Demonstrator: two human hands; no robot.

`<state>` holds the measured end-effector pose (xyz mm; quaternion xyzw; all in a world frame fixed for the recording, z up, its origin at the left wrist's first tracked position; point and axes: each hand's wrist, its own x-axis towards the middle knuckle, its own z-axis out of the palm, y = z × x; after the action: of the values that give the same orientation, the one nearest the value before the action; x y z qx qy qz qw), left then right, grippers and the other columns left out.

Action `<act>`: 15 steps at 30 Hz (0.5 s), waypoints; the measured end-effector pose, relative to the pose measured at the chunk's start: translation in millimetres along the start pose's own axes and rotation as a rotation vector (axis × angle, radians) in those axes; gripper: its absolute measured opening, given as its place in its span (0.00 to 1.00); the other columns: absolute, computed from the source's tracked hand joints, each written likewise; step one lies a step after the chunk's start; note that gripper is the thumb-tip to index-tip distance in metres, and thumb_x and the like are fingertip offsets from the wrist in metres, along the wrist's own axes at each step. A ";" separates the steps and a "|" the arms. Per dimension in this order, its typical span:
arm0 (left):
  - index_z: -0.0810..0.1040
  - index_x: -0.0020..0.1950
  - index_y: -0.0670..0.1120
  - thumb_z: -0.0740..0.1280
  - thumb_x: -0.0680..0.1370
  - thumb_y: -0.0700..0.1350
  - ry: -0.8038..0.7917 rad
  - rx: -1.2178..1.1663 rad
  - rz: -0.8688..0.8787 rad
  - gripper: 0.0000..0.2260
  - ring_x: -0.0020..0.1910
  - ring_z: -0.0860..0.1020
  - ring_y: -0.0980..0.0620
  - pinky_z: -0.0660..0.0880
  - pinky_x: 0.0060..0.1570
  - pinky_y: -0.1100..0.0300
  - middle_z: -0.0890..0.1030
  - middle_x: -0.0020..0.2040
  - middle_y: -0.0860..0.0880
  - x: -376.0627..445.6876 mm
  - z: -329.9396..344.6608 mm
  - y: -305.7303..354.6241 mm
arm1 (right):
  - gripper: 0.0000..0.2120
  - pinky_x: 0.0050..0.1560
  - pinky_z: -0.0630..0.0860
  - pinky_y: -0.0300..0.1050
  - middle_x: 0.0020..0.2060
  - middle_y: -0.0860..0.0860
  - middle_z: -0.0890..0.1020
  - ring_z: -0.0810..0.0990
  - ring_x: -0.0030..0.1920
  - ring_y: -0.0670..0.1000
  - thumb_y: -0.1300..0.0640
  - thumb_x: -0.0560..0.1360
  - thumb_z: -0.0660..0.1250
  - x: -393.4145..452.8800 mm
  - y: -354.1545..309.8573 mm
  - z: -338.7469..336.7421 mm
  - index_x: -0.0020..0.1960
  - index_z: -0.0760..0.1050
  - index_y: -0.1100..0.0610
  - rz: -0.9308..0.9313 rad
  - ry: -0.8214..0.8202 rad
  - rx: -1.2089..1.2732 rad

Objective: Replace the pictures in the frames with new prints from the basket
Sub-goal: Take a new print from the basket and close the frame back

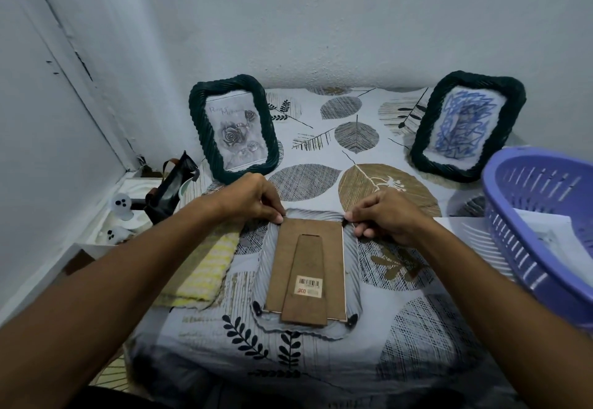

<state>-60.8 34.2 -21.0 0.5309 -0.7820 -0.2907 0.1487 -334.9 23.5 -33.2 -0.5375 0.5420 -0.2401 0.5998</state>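
A pale ribbed frame (263,267) lies face down in the middle of the table. Its brown backing board (288,248) faces up, with a stand flap and a barcode sticker (308,286). My left hand (253,198) pinches at the board's far left corner. My right hand (388,216) pinches at the far right corner. Two dark green woven frames stand at the back: the left frame (195,113) shows a grey rose print, the right frame (426,139) shows blue scribbles. A purple basket (519,248) at the right holds white prints (545,235).
A leaf-patterned cloth (356,139) covers the table. A yellow and white folded cloth (205,267) lies left of the face-down frame. Dark objects and white items sit on the floor at the left by the wall (157,193).
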 end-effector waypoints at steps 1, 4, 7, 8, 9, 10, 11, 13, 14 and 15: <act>0.86 0.43 0.45 0.78 0.67 0.40 0.010 -0.008 -0.005 0.06 0.38 0.81 0.57 0.75 0.41 0.67 0.84 0.39 0.50 0.1 0.8 -0.1 | 0.04 0.21 0.72 0.34 0.26 0.58 0.81 0.76 0.20 0.47 0.67 0.73 0.69 -0.7 -0.5 0.6 0.45 0.80 0.68 -0.008 0.006 -0.005; 0.86 0.42 0.45 0.78 0.67 0.41 0.028 -0.018 -0.014 0.06 0.39 0.82 0.53 0.77 0.42 0.63 0.84 0.39 0.49 0.0 2.3 -0.5 | 0.04 0.21 0.72 0.34 0.26 0.57 0.81 0.74 0.20 0.46 0.67 0.73 0.69 -2.0 -1.2 2.7 0.45 0.80 0.69 -0.038 0.022 -0.030; 0.86 0.42 0.45 0.78 0.67 0.41 0.043 -0.038 -0.030 0.05 0.41 0.83 0.50 0.78 0.44 0.58 0.85 0.39 0.48 -1.3 3.2 -1.0 | 0.06 0.21 0.71 0.34 0.26 0.56 0.80 0.73 0.20 0.45 0.66 0.73 0.70 -1.9 -1.0 4.2 0.46 0.80 0.69 -0.073 0.036 -0.068; 0.86 0.42 0.45 0.78 0.67 0.41 0.048 -0.043 -0.036 0.05 0.41 0.83 0.51 0.78 0.45 0.57 0.85 0.39 0.48 -1.9 3.5 -0.9 | 0.06 0.21 0.71 0.34 0.26 0.55 0.80 0.73 0.20 0.45 0.65 0.73 0.70 -1.3 -0.7 4.4 0.47 0.80 0.69 -0.082 0.043 -0.076; 0.86 0.42 0.45 0.78 0.67 0.41 0.052 -0.047 -0.042 0.05 0.41 0.83 0.51 0.78 0.45 0.57 0.85 0.39 0.49 -2.6 3.7 -0.8 | 0.06 0.21 0.70 0.34 0.25 0.55 0.80 0.73 0.20 0.45 0.65 0.73 0.70 -0.9 -0.5 4.5 0.47 0.81 0.69 -0.089 0.051 -0.083; 0.86 0.42 0.45 0.78 0.67 0.41 0.056 -0.051 -0.049 0.05 0.40 0.83 0.52 0.78 0.46 0.57 0.85 0.39 0.49 -3.1 3.8 -0.7 | 0.07 0.21 0.70 0.34 0.25 0.54 0.80 0.73 0.20 0.45 0.64 0.73 0.71 -0.1 -0.4 4.7 0.47 0.81 0.68 -0.098 0.060 -0.090; 0.86 0.42 0.45 0.78 0.67 0.41 0.061 -0.057 -0.057 0.05 0.40 0.83 0.53 0.79 0.46 0.57 0.85 0.39 0.49 -3.8 3.9 -0.1 | 0.07 0.20 0.69 0.34 0.25 0.54 0.80 0.73 0.20 0.45 0.64 0.73 0.71 0.5 -0.4 5.2 0.47 0.81 0.68 -0.109 0.070 -0.099; 0.86 0.42 0.45 0.78 0.67 0.41 0.073 -0.070 -0.074 0.05 0.40 0.83 0.54 0.79 0.47 0.57 0.85 0.39 0.49 -5.6 4.5 0.7 | 0.07 0.20 0.68 0.34 0.25 0.54 0.80 0.73 0.20 0.45 0.64 0.73 0.71 1.1 -0.4 6.1 0.47 0.81 0.68 -0.133 0.084 -0.121; 0.86 0.42 0.45 0.78 0.67 0.41 0.079 -0.073 -0.079 0.05 0.40 0.83 0.54 0.79 0.47 0.58 0.85 0.39 0.49 -6.4 4.8 0.8 | 0.06 0.20 0.68 0.34 0.25 0.54 0.80 0.72 0.19 0.44 0.64 0.73 0.71 1.2 -0.1 6.5 0.48 0.81 0.67 -0.143 0.084 -0.130; 0.86 0.42 0.45 0.78 0.67 0.41 0.086 -0.072 -0.083 0.06 0.41 0.83 0.54 0.79 0.47 0.58 0.85 0.39 0.50 -7.2 5.3 0.1 | 0.06 0.19 0.68 0.34 0.26 0.54 0.79 0.72 0.19 0.44 0.64 0.73 0.70 0.5 0.0 6.7 0.48 0.81 0.67 -0.152 0.077 -0.135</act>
<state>-60.9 42.4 -24.5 0.5691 -0.7413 -0.3015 0.1889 -328.7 25.6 -34.5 -0.6068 0.5372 -0.2681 0.5210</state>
